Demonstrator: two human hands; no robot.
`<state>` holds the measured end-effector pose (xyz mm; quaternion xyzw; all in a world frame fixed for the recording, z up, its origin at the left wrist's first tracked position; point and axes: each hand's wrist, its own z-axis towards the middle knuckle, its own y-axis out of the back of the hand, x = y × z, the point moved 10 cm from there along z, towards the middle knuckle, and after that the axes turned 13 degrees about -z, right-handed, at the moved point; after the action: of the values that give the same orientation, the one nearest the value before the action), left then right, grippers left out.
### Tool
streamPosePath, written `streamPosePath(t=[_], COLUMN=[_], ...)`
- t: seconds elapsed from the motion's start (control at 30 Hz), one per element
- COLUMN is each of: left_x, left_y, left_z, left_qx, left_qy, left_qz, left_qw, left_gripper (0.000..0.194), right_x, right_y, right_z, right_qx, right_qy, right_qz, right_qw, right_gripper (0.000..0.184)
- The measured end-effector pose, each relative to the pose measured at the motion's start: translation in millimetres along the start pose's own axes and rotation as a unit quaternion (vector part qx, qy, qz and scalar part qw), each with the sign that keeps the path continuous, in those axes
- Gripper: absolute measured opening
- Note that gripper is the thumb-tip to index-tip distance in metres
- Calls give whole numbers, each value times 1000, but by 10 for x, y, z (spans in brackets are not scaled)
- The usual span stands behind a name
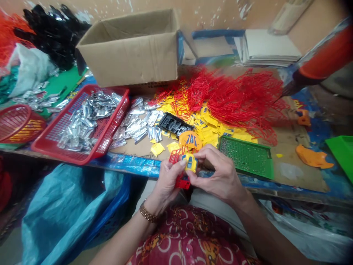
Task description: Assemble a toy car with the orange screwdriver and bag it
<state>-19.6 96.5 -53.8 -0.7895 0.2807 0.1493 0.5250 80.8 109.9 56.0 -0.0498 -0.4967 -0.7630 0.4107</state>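
Close to my body, at the table's front edge, my left hand (167,180) is closed around a red plastic toy part (182,183). A small yellow toy cab piece (191,163) with blue windows sits under its thumb, beside a red lattice frame (174,156). My right hand (220,173) pinches the right side of the yellow piece between thumb and fingers. Just beyond the hands lie an orange toy part (190,140) with dark blue markings and a black toy chassis (175,124). The palms hide part of what is held.
A red basket (103,149) of silvery pieces stands left. Yellow pieces (209,127) and a heap of red lattice frames (237,97) spread behind the hands. A green tray (248,156) holds tiny metal bits. A cardboard box (132,59) stands behind; orange parts (314,157) lie right.
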Motion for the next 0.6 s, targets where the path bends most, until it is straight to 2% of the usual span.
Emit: streamPosePath(t=[0.33, 0.6], left_x=[41, 96], left_y=[-82, -132], left_z=[37, 56], left_qx=[82, 84], left_qy=[68, 116], left_qz=[-43, -63], left_qw=[993, 988], left_gripper=[30, 28], right_x=[85, 93], right_y=[38, 48], right_z=[-30, -16], right_qx=[-4, 3], right_qy=[-15, 5], right_qz=[-47, -95], right_qw=[999, 995], right_gripper=[14, 14])
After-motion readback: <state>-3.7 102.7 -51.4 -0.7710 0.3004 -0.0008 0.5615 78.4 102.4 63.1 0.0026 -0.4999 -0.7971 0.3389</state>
